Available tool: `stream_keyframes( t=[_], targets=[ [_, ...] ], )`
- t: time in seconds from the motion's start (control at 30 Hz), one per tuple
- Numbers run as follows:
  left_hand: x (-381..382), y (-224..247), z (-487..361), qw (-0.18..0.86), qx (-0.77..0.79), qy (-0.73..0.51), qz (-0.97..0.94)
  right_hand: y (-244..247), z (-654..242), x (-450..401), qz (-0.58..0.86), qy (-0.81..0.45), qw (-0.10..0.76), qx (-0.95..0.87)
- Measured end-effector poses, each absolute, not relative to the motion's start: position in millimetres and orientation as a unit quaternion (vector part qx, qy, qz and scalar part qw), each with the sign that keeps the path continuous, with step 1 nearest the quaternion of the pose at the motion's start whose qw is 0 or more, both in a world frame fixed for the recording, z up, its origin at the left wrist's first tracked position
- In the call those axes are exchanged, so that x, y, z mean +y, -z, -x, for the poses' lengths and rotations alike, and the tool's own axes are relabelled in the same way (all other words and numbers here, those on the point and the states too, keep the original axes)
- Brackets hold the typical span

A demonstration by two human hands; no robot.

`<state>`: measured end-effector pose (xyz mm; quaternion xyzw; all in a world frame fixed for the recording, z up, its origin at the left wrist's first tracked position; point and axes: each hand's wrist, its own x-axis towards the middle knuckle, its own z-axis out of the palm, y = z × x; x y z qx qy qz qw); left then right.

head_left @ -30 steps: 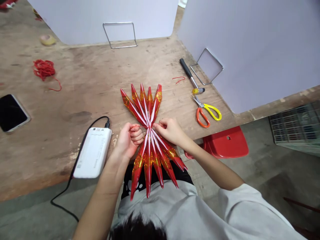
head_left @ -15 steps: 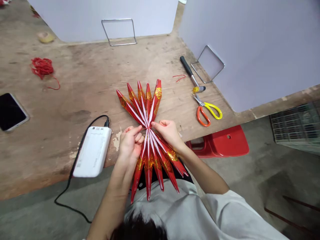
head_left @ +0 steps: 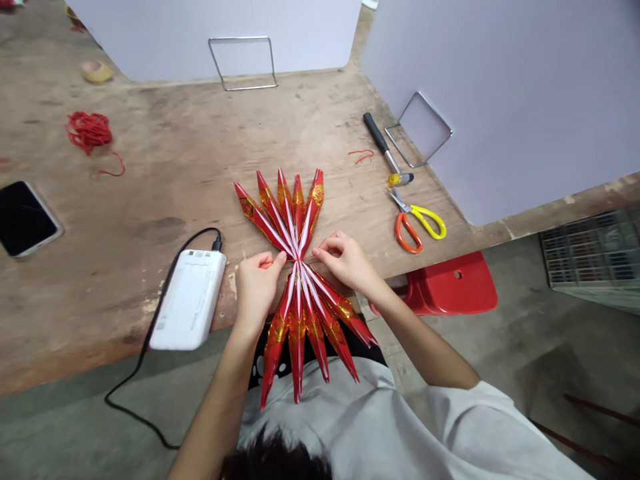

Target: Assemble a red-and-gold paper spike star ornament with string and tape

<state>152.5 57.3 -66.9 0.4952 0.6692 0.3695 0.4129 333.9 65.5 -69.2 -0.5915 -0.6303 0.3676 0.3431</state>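
The red paper [head_left: 299, 276] was over the desk's [head_left: 200, 160] edge while the left hand [head_left: 257, 283] and right hand [head_left: 347, 264], fingers pressed together, seemed to pinch string [head_left: 299, 259] on each side, maybe so it sat tight around the paper's middle.

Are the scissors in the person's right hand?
No, the scissors lie on the table near the hammer, while the right hand is beside the middle of the folded red paper.

Wooden table [head_left: 190, 147] | phone [head_left: 27, 219] | white power bank [head_left: 187, 300] | red string bundle [head_left: 89, 131] | tape roll [head_left: 99, 73] | mallet [head_left: 383, 145] | scissors [head_left: 405, 209] | string scrap [head_left: 370, 154]
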Motion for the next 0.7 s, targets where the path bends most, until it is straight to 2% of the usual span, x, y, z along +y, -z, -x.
stream_keyframes(
  t=[0.3,0.47,0.7],
  targets=[
    [54.4,48.8,-156.0,0.317,0.668,-0.362,-0.568,58.2,-341.2,63.2,0.542,-0.293,0.381,-0.69],
    [61.9,33.7,-156.3,0.4,0.618,-0.385,-0.557,45.9,-340.0,74.0,0.474,-0.22,0.356,-0.775],
    [87.4,22.8,-151.1,0.421,0.559,-0.228,-0.676,24.8,-333.2,90.2,0.415,-0.159,0.269,-0.854]
  ],
)
